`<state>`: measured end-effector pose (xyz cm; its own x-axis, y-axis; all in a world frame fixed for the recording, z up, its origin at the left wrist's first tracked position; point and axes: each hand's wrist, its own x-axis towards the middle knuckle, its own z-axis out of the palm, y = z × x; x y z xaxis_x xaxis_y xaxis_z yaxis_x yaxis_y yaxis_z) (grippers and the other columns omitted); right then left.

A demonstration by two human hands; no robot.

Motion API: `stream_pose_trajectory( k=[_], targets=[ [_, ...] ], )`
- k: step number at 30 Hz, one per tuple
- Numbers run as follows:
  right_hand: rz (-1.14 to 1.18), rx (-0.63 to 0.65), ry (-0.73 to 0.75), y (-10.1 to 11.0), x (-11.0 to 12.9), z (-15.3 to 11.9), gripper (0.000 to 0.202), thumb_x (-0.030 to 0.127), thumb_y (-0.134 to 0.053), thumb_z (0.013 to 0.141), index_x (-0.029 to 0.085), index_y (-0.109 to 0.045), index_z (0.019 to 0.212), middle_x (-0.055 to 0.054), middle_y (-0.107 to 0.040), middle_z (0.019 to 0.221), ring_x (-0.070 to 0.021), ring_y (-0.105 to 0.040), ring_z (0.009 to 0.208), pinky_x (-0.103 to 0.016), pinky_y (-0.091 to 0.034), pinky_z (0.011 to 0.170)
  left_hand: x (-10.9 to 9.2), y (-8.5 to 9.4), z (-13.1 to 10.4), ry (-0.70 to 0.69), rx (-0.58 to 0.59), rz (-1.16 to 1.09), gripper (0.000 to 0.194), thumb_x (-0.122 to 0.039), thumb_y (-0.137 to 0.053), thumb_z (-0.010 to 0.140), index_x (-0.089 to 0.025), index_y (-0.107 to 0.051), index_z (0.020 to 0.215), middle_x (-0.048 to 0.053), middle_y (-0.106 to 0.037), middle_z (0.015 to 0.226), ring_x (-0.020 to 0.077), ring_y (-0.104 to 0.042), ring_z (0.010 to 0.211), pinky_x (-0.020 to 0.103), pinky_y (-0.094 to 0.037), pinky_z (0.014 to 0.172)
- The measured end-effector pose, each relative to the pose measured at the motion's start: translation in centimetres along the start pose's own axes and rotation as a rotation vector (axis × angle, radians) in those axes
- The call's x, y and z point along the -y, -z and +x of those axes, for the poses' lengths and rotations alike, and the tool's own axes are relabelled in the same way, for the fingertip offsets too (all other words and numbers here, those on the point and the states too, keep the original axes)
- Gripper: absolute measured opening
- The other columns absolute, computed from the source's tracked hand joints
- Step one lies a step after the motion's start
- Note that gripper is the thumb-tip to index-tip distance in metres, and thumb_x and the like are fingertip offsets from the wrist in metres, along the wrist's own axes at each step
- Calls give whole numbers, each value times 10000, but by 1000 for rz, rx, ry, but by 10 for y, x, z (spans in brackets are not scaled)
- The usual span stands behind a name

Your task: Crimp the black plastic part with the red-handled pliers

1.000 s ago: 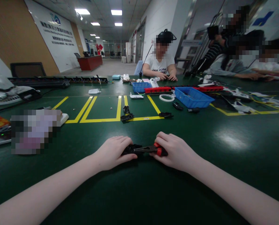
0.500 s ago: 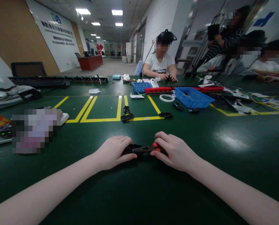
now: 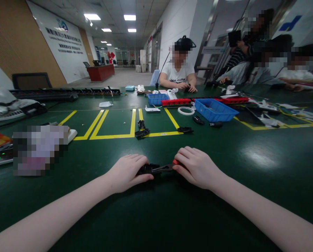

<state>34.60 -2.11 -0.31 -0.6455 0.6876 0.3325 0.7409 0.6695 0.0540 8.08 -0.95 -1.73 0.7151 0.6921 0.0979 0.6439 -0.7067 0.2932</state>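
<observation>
Just above the green tabletop (image 3: 156, 213), my left hand (image 3: 129, 172) is closed on a black part (image 3: 148, 168), whose details are partly hidden by the fingers. My right hand (image 3: 194, 167) grips pliers (image 3: 165, 168) by their red handles. The dark metal jaws point left and meet the black part between my hands. Beyond my hands, two black pieces (image 3: 142, 132) lie close together by the yellow tape, and another black piece (image 3: 185, 130) rests to their right.
A large blue bin (image 3: 215, 110), a small blue bin (image 3: 158, 99), a white ring (image 3: 186, 111) and red strips (image 3: 176, 102) lie farther back. A phone-like pixelated object (image 3: 41, 148) is at left. A person (image 3: 181, 73) sits opposite; others are at right.
The right hand has closed in further around the red handles, so less red shows. The view has shifted slightly; the left hand stays on the black part.
</observation>
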Motion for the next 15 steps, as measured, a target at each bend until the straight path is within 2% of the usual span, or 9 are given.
stream_pose_trajectory(
  k=[15],
  targets=[
    [81,11,-38,-2,-3,-2,374,399,-348,971,159,-610,853,-76,-606,840,-159,-526,703,-303,-347,636,1,1,0,-6,-9,-26,397,-575,-461,916,-193,-542,989,25,-619,928,186,-580,816,309,-432,689]
  ],
)
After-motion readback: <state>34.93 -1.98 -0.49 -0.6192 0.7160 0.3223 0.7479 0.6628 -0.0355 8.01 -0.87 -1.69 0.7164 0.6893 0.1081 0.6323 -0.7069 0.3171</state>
